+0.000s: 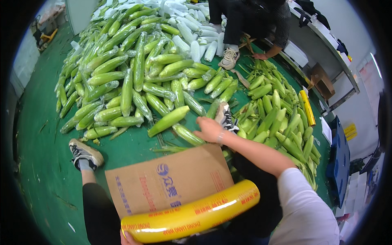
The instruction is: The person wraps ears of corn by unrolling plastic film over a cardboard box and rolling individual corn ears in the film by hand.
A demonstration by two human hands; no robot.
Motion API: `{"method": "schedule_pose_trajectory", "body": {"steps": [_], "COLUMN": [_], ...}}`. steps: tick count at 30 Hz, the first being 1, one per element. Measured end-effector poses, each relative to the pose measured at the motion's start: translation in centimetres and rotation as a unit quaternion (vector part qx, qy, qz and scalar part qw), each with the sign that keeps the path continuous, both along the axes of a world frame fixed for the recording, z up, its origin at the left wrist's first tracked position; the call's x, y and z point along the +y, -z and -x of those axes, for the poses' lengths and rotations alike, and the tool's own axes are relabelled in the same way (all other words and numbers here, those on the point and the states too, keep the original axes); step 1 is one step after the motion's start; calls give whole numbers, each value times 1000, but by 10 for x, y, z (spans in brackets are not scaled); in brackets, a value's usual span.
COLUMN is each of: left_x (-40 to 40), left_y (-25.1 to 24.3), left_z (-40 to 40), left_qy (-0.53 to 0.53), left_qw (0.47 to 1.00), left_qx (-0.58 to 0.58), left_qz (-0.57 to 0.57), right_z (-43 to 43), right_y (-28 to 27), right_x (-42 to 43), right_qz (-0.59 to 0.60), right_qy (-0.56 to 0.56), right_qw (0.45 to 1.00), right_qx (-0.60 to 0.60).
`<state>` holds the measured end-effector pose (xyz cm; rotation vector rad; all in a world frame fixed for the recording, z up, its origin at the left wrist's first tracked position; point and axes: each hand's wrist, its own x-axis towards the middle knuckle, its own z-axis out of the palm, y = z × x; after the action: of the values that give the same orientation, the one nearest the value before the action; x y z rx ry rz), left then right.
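Note:
A large yellow roll of plastic wrap lies across my lap, over a printed cardboard sheet. At the roll's left end is my left hand, partly cut off by the picture's edge, its fingers against the roll. My right hand reaches forward past the cardboard, palm down beside a film-wrapped ear of corn; whether it touches that ear is hard to tell. Just beyond lies a green ear of corn in its husk. Behind it rises a big heap of film-wrapped corn ears.
Unwrapped husked corn is piled at the right, near another yellow roll. A seated person reaches towards that pile. White foam-netted ears lie at the back. A blue plastic pallet stands at the right.

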<state>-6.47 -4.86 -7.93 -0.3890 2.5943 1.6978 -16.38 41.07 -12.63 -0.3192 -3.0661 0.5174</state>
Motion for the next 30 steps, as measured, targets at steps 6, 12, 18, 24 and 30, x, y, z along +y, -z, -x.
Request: {"method": "schedule_pose_trajectory", "body": {"steps": [6, 12, 18, 24, 30], "left_x": [-15, -17, -12, -21, -21], "left_y": [5, -4, 10, 17, 4], "left_z": [-12, -12, 2, -12, -21], "left_qy": [-41, -44, -57, -30, 16], "left_qw": [999, 997, 998, 999, 999], "left_qx": [-31, -2, -12, 13, 25], "left_qz": [5, 67, 16, -25, 29], "right_z": [71, 73, 123, 2, 16], "right_y": [120, 68, 36, -57, -19], "right_x": [6, 63, 210, -10, -15], "right_qz": [34, 184, -112, 159, 10], "right_qy": [-19, 235, 278, -82, -137], "right_qw": [953, 945, 953, 983, 990], "right_qx": [-300, -136, -46, -30, -27]}}
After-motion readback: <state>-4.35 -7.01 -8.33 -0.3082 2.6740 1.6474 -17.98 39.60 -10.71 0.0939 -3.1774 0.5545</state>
